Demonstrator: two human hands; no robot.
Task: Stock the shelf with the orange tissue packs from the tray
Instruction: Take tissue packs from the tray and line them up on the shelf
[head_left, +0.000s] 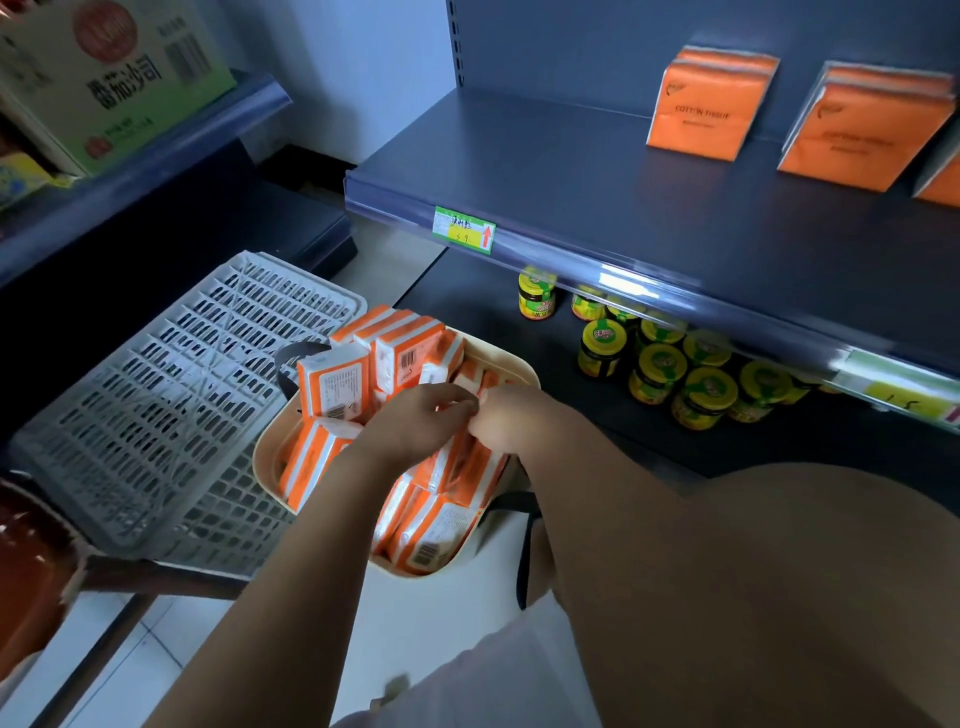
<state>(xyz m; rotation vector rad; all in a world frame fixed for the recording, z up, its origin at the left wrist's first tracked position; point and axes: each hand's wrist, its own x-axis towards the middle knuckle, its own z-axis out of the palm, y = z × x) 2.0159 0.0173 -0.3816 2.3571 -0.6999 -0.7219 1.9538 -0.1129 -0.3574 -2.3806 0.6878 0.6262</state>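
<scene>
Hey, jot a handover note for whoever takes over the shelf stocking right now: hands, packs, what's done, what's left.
Left hand and right hand: both down among the tissue packs in the tray, close together; whether either grips a pack is hidden.
Done: two shelved packs stand upright at the shelf's right, a third cut off by the frame.
Left: the tray is heaped; move its packs up to the shelf's bare left part.

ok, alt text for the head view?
Left hand and right hand meet over a cream tray packed with orange tissue packs; grip unclear. The dark shelf above holds upright packs at right, jars stand below, a grey crate lies left.
</scene>
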